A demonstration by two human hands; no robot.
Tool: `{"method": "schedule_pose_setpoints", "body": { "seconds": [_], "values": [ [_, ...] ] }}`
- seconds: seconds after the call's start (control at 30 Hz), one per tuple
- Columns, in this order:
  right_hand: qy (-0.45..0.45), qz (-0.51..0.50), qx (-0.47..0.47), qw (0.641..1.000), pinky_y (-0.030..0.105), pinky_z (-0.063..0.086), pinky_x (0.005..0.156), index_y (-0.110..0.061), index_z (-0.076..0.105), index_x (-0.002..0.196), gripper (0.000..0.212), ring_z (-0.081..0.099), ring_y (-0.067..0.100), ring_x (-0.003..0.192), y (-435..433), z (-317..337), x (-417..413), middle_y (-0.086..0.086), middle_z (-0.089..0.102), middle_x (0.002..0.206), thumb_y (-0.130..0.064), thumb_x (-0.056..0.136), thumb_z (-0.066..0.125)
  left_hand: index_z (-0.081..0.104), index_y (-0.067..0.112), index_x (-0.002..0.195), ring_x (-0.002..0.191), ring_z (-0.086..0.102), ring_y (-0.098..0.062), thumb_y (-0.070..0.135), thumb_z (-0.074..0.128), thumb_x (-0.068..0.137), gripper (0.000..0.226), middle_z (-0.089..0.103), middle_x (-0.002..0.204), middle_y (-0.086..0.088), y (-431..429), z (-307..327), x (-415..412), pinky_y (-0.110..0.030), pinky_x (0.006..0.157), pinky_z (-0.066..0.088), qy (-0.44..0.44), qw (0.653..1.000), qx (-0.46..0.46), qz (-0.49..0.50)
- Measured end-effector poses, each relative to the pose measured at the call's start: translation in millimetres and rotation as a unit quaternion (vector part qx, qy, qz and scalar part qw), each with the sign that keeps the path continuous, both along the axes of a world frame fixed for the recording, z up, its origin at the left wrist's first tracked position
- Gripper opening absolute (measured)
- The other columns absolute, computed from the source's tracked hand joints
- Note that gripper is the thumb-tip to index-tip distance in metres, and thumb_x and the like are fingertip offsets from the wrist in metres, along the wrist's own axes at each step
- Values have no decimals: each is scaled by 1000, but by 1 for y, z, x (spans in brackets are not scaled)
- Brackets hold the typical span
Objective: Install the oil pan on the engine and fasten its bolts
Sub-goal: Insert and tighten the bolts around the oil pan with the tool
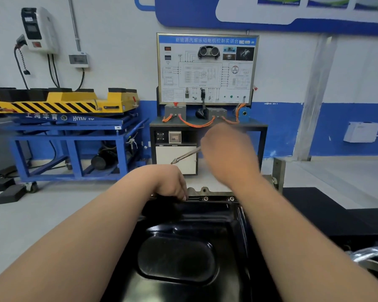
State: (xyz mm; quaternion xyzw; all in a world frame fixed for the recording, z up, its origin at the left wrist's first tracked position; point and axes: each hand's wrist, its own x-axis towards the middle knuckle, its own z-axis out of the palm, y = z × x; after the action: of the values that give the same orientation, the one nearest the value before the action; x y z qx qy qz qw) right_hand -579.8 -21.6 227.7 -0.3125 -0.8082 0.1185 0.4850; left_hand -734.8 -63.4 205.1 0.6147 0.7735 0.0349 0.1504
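The black oil pan [183, 247] lies on the engine, filling the lower middle of the view. Two bolts [205, 199] sit in its far flange, to the right of my left hand. My left hand [171, 184] rests on the pan's far edge with its fingers curled down over the flange; whatever the fingertips touch is hidden. My right hand [229, 153] is raised above the far edge and looks motion-blurred. It grips a slim metal wrench [184, 156] whose shaft points down and to the left.
A black bench top [327, 205] extends to the right. Beyond the engine stand a training console with orange cables [207, 125] and a blue lift table carrying a yellow platform [61, 118]. Black foam blocks [9, 196] lie on the floor at left.
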Motion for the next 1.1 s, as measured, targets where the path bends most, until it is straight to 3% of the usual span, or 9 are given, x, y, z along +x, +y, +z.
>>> {"method": "schedule_pose_setpoints", "body": {
  "seconds": [0.07, 0.2, 0.3, 0.37, 0.6, 0.73, 0.83, 1.03, 1.1],
  "values": [
    [-46, 0, 32, 998, 30, 49, 64, -32, 57, 81, 6, 56, 13, 71, -3, 27, 18, -14, 58, 72, -34, 85, 54, 76, 27, 94, 85, 60, -5, 25, 69, 84, 12, 68, 84, 17, -2, -2, -5, -10, 69, 43, -31, 999, 15, 20],
    [-148, 29, 84, 985, 22, 37, 52, -33, 55, 73, 10, 51, 0, 61, -23, 60, 49, -17, 54, 64, -31, 83, 55, 76, 28, 93, 78, 60, -5, 30, 72, 81, 13, 63, 76, 21, 1, -4, -10, -16, 57, 49, -48, 998, -13, 47],
    [-202, 42, 87, 975, 22, 39, 52, -35, 51, 70, 13, 51, 0, 58, -39, 59, 54, -17, 53, 61, -32, 83, 53, 75, 38, 74, 91, 65, -23, 39, 74, 76, 3, 70, 88, 9, 1, -4, -16, -35, 78, 55, -64, 996, -15, 64],
    [-215, 47, 93, 971, 21, 38, 52, -37, 48, 69, 15, 51, 0, 59, -46, 53, 52, -18, 52, 59, -34, 83, 54, 73, 40, 69, 96, 66, -27, 40, 73, 76, 7, 72, 91, 6, -1, -4, -19, -41, 90, 53, -63, 996, -13, 64],
    [-245, 49, 128, 960, 25, 36, 52, -38, 43, 75, 13, 45, 2, 57, -50, 38, 47, -16, 48, 57, -40, 86, 51, 70, 41, 68, 92, 63, -14, 40, 67, 81, 13, 69, 90, 13, 1, -9, -20, -33, 90, 50, -44, 997, -1, 67],
    [-261, 37, 164, 951, 26, 39, 56, -38, 40, 82, 8, 42, 2, 57, -52, 37, 48, -17, 45, 58, -43, 87, 45, 73, 41, 77, 95, 63, -15, 42, 65, 83, 11, 69, 94, 11, 2, -9, -20, -35, 92, 49, -41, 997, -5, 60],
    [-249, 61, 149, 955, 26, 37, 55, -38, 43, 80, 7, 42, 3, 54, -55, 38, 47, -18, 43, 55, -41, 85, 47, 69, 38, 66, 90, 63, -17, 37, 62, 85, 20, 66, 83, 11, 1, -7, -18, -33, 84, 52, -31, 998, -8, 59],
    [-257, 67, 145, 953, 26, 34, 53, -36, 43, 81, 8, 43, 4, 59, -56, 36, 39, -14, 46, 60, -39, 87, 48, 75, 33, 92, 97, 63, -21, 36, 61, 87, 15, 68, 100, 5, -5, -4, -14, -40, 91, 53, -44, 998, -8, 54],
    [-269, 61, 149, 949, 25, 32, 52, -36, 42, 82, 9, 43, 5, 58, -56, 34, 36, -13, 45, 60, -37, 88, 48, 74, 35, 80, 95, 63, -22, 38, 63, 85, 13, 68, 95, 4, -5, -4, -13, -40, 89, 53, -39, 998, -4, 53]
  ]
}}
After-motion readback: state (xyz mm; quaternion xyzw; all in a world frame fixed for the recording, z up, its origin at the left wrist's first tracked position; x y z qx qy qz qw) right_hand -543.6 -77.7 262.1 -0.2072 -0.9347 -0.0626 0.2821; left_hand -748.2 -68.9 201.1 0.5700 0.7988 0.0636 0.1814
